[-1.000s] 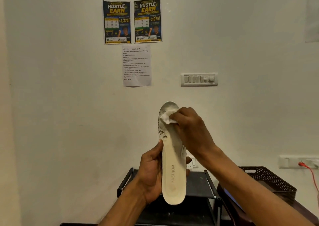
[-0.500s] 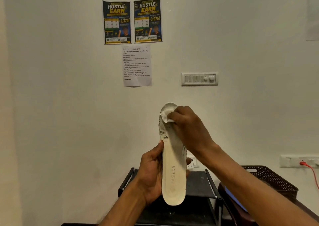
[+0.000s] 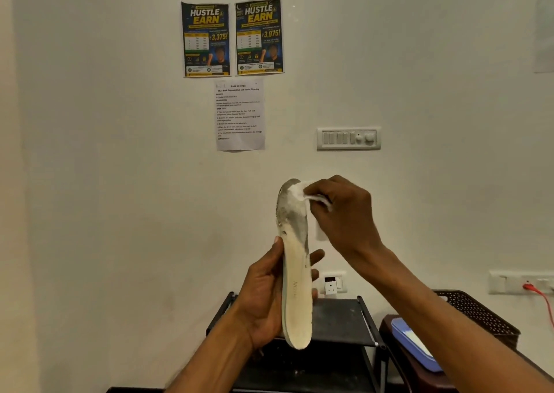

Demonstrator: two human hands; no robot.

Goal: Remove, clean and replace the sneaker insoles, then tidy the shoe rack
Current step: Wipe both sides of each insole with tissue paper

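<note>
Risen to the insole's [image 3: 295, 272] toe, right hand [image 3: 344, 212] pinches a wipe [image 3: 302, 190], apparently; left hand [image 3: 263, 296] grips its heel.

insole [image 3: 295, 296]: matt foam, grimy toe | wipe [image 3: 302, 189]: soft white cloth | rack [image 3: 341, 320]: black metal, matt fabric shelf | basket [image 3: 479, 311]: perforated plastic

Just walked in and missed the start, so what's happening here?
A person is cleaning a sneaker insole. The left hand holds it upright by its lower half, and the right hand presses a white wipe against its top end, where grey dirt shows. Below stands a black shoe rack with its top shelf bare; no sneakers are in view. A dark basket sits to the right.
</note>
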